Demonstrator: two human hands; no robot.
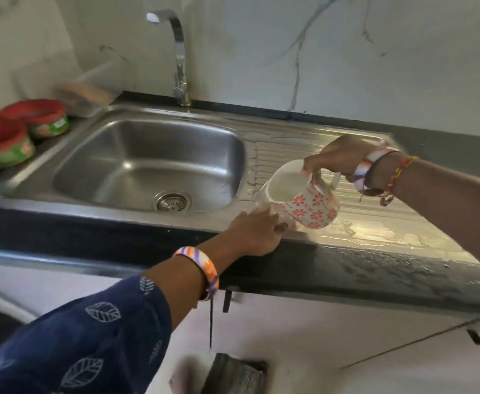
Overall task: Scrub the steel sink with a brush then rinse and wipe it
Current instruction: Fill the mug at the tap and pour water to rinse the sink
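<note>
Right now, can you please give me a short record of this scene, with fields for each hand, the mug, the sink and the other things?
right hand: grips the floral mug at its rim and handle
floral mug: tilted, mouth toward the basin, over the drainboard
left hand: rests on the front edge of the sink, below the mug
steel sink: basin bare, strainer in drain
drainboard: wet
faucet: no water running
red-lidded tubs: two, left of sink

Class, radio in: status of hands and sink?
Right hand tipping mug over wet drainboard. Left hand at sink edge. Nothing blocking.
</note>
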